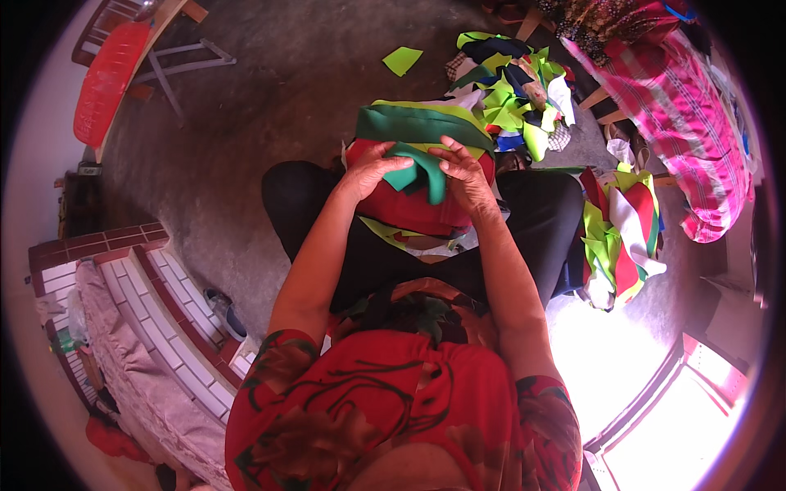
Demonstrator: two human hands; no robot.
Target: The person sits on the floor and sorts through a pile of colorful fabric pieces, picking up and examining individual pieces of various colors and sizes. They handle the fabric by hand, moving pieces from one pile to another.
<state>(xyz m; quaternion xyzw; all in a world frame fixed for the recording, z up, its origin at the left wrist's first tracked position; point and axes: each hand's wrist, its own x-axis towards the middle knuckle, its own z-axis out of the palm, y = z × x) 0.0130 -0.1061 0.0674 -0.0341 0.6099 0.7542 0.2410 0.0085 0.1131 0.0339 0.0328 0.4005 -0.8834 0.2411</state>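
A small green cloth piece (419, 168) is stretched between my two hands above my lap, its right end hanging folded. My left hand (370, 169) pinches its left edge between thumb and fingers. On the other side, my right hand (468, 176) holds the right edge near the thumb, with its upper fingers raised and bent. Beneath both hands a stack of cloth rests on my lap. Its far side shows a dark green layer (422, 124), and a red layer (409, 211) shows at the near side, with yellow-green edges peeking out.
A heap of mixed cloth scraps (524, 94) lies on the floor ahead to the right. Another cloth bundle (620, 233) stands beside my right knee. One yellow-green scrap (402, 60) lies apart. Pink plaid cloth (667, 123) drapes at far right; a red plastic seat (110, 82) is at far left.
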